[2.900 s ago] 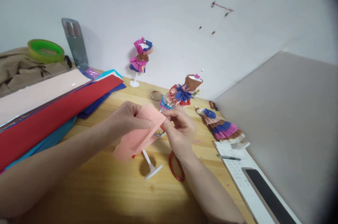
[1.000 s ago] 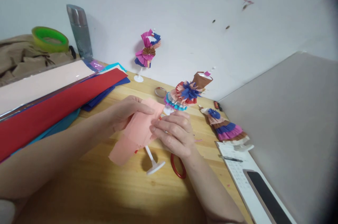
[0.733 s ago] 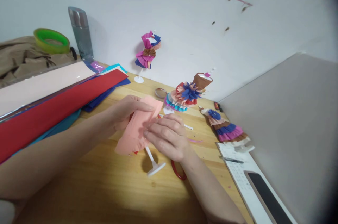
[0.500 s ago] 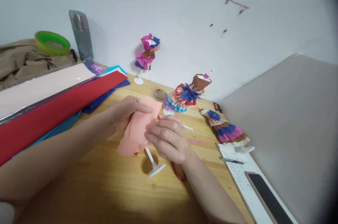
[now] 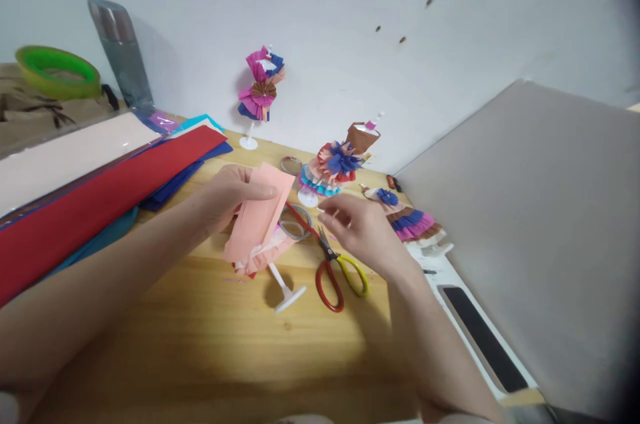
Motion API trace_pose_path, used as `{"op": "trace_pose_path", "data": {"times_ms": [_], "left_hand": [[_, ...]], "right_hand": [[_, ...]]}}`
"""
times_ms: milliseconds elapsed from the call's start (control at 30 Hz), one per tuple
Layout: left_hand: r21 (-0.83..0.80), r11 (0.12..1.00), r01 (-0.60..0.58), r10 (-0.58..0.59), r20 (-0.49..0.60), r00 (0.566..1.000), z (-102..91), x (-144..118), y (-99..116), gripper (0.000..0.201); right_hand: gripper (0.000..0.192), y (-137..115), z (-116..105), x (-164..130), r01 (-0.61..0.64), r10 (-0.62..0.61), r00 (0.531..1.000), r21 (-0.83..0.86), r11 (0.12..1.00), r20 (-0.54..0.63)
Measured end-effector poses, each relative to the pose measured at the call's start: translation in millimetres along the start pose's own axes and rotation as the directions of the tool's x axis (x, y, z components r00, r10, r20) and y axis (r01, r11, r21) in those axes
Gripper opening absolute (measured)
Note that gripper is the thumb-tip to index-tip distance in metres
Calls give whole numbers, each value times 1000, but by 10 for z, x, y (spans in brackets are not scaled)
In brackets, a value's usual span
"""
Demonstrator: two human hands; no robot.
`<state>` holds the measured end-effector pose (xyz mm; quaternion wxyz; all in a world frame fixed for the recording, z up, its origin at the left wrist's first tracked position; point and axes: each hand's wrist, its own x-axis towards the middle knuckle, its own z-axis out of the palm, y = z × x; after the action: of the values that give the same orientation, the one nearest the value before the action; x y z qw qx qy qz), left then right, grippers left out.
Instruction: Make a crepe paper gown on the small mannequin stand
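My left hand (image 5: pixel 225 197) grips a piece of pink crepe paper (image 5: pixel 260 217) that is wrapped round a small figure on a white stand (image 5: pixel 287 291). The stand's foot rests on the wooden table (image 5: pixel 200 344). My right hand (image 5: pixel 360 227) is off the paper and hovers to its right, above red and yellow scissors (image 5: pixel 333 274). Its thumb and fingertips are pinched close, with a tiny white bit at the tips. I cannot tell whether it holds that bit. A grey tape ring (image 5: pixel 296 223) lies between the paper and the scissors.
Two dressed paper-doll stands (image 5: pixel 260 87) (image 5: pixel 335 161) are upright near the wall, and a third (image 5: pixel 405 221) lies on its side. Red and blue paper sheets (image 5: pixel 100 197) cover the left. A phone (image 5: pixel 475 331) lies at the right by a grey panel (image 5: pixel 525 211).
My right hand has let go of the pink paper and moved right, uncovering the scissors. My left hand still holds the paper on the stand. The camera has shifted slightly.
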<state>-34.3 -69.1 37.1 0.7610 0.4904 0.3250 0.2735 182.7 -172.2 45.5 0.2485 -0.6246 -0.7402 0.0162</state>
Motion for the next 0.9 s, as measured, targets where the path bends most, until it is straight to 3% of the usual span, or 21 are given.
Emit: {"op": "trace_pose_path", "data": {"times_ms": [67,100,200,367,433,533,667,800,900], "left_hand": [[50,999,-5,5,1,1000,6,3,-11,17],[77,997,-2,2,8,1000,9,3,-16,17],[152,988,-13,8,33,999,16,-4,-17,18],[244,965,-100,87,64,994,16,-29,-3,20],[245,960,-133,117,77,990,7,-34,-2,20],[259,952,-161,136,112,984,-20,-32,-4,20],[363,911,-195,153,142,978,-76,-5,2,22],[451,847,-282,205,212,956,-146,47,3,22],[460,797,-391,275,301,913,-210,95,2,19]], "right_hand": [[7,115,49,-229,-144,185,955,-182,973,234],[12,169,98,-371,-197,270,924,-269,943,270],[41,296,292,-805,-299,414,881,-408,863,228],[41,393,544,-1167,-395,452,883,-319,862,129],[41,439,564,-1196,-458,481,873,-208,864,76],[33,513,486,-1226,-531,524,847,99,842,88],[34,474,270,-1248,-473,500,859,546,692,111],[58,248,165,-1133,-287,269,948,823,491,171],[70,90,229,-969,-249,105,969,883,398,226]]}}
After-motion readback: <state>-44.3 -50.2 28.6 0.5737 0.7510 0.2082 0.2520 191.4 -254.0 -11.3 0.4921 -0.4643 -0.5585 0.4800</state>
